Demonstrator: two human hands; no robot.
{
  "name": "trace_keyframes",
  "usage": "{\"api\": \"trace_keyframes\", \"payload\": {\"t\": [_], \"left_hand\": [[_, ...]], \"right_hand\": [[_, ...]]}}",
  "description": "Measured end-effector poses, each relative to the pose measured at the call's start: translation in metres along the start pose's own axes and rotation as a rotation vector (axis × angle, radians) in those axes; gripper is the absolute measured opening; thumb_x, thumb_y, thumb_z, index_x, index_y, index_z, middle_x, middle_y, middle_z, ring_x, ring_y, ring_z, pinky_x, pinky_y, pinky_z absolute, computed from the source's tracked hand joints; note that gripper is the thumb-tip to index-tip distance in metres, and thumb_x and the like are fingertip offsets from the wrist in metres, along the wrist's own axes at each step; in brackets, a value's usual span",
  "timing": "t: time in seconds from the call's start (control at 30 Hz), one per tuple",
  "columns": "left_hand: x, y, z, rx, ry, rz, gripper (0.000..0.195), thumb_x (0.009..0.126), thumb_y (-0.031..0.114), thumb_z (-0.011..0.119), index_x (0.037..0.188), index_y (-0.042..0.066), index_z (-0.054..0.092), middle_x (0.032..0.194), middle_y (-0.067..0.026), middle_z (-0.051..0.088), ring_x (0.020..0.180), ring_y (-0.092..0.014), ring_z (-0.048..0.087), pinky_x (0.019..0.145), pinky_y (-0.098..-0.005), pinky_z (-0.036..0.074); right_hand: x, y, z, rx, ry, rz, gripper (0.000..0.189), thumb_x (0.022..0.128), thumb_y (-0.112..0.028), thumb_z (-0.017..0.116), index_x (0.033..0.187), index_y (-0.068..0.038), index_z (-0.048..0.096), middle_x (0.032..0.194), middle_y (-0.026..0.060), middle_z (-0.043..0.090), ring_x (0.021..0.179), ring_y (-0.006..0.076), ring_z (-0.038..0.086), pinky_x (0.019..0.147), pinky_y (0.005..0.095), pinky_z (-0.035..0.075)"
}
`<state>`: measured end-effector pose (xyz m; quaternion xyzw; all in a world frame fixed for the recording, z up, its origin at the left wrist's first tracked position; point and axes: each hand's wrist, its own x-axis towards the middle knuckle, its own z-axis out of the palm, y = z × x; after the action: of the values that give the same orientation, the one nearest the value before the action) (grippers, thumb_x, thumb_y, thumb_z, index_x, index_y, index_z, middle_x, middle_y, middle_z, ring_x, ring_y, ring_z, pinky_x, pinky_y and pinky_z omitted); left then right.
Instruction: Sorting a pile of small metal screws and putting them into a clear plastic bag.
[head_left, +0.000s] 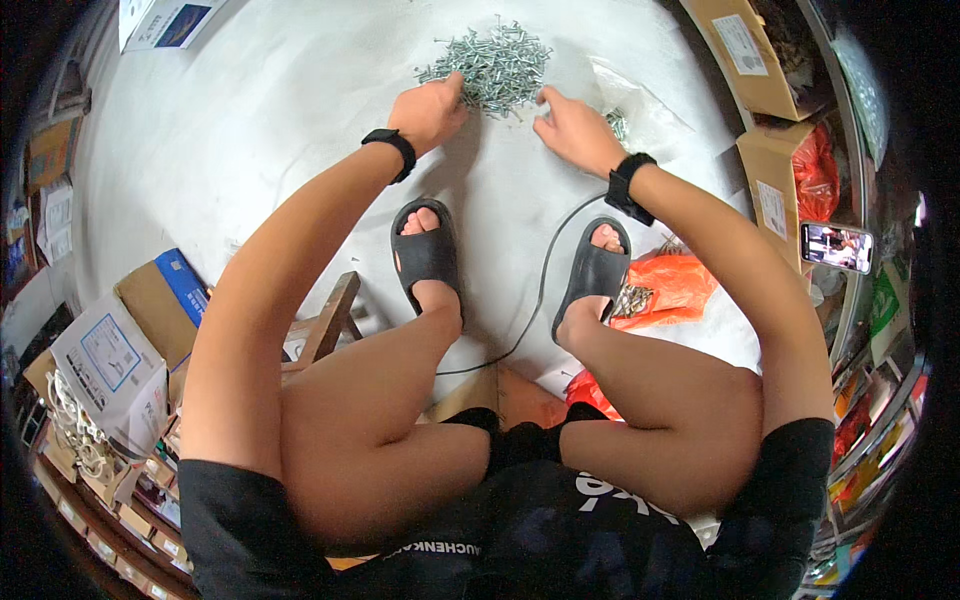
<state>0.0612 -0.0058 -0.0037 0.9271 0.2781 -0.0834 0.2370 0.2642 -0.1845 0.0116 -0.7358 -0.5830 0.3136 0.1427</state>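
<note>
A heap of silvery metal screws (499, 64) lies on the pale floor in front of me. My left hand (429, 112) is at the heap's near left edge, its fingers curled and pointing in. The fingertips are partly hidden, so whether they pinch a screw is unclear. Just off the near right edge of the pile, my right hand (577, 133) has thumb and forefinger apart, with nothing visible between them. Behind that hand lies a clear plastic bag (649, 112) with more screws (617, 124) showing in it.
An orange plastic bag (671, 289) of metal hardware lies beside my right sandal (596, 274). A black cable (541, 289) crosses the floor between my feet. Cardboard boxes (769, 187) line the right side. A wooden stool leg (334, 319) stands at left, near a cardboard box (161, 300).
</note>
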Motion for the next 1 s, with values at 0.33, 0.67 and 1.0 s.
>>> {"api": "trace_keyframes", "payload": {"t": [0.33,0.67,1.0], "left_hand": [[0.005,0.0,-0.001,-0.01,0.021,0.065,0.02,0.089,0.021,0.057,0.1,0.004,0.053,0.089,-0.0212,0.067,0.086,-0.042,0.065,0.075,-0.0523,0.052],[0.029,-0.003,-0.013,0.007,0.014,0.081,0.02,0.087,0.023,0.057,0.091,0.003,0.06,0.084,-0.0198,0.068,0.082,-0.04,0.066,0.072,-0.0517,0.053],[0.036,0.007,-0.044,-0.138,-0.107,0.01,0.028,0.087,0.028,0.059,0.096,0.003,0.067,0.085,-0.0186,0.071,0.081,-0.037,0.068,0.074,-0.0454,0.054]], "right_hand": [[0.069,0.002,0.007,-0.126,0.182,0.106,0.052,0.086,-0.029,0.067,0.126,-0.005,0.045,0.118,0.024,0.054,0.103,0.042,0.063,0.086,0.0505,0.054],[0.087,0.003,0.005,-0.189,0.071,0.066,0.061,0.082,-0.027,0.074,0.129,-0.004,0.043,0.119,0.0243,0.054,0.102,0.043,0.063,0.084,0.0502,0.055],[0.098,0.002,0.002,-0.156,0.064,0.053,0.043,0.081,-0.011,0.065,0.12,-0.001,0.05,0.106,0.0276,0.065,0.096,0.0446,0.066,0.084,0.0518,0.054]]}}
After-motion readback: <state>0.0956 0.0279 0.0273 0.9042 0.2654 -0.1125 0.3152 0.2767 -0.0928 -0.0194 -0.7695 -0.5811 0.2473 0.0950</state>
